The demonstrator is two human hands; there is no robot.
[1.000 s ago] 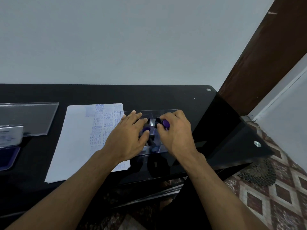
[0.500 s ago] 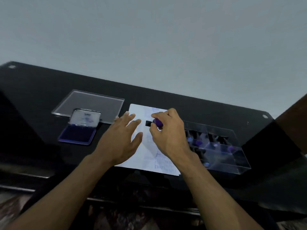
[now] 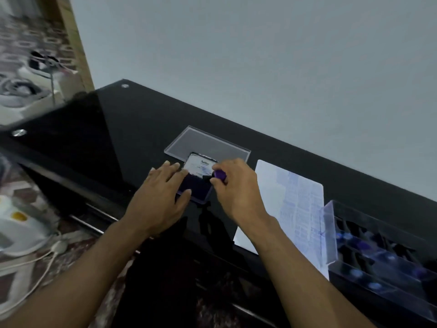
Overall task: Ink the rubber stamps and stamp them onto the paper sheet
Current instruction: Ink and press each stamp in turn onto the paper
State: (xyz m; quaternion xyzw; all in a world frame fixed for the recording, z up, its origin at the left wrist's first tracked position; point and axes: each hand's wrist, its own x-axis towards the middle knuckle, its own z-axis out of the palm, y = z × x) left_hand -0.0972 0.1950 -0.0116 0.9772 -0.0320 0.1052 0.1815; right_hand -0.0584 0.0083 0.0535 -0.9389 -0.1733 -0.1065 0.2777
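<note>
**Inking step: stamp over pad**

Left hand (image 3: pixel 163 197), fingers flat, steadies the open dark-blue ink pad (image 3: pixel 196 188). Right hand (image 3: pixel 236 185) pinches the purple-handled rubber stamp (image 3: pixel 218 176) above it. Best pressed square and lightly. Printed white paper sheet (image 3: pixel 295 204) lies right. Stamp-to-pad contact is hidden. The pad's lid label is blurred.

The stamp (image 3: pixel 214 178) is mostly hidden inside the right hand (image 3: pixel 236 188); the left hand (image 3: pixel 163 197) covers the ink pad's (image 3: pixel 201 191) near corner; the clear stamp box (image 3: pixel 378 254) runs off the right edge, its contents blurred
</note>
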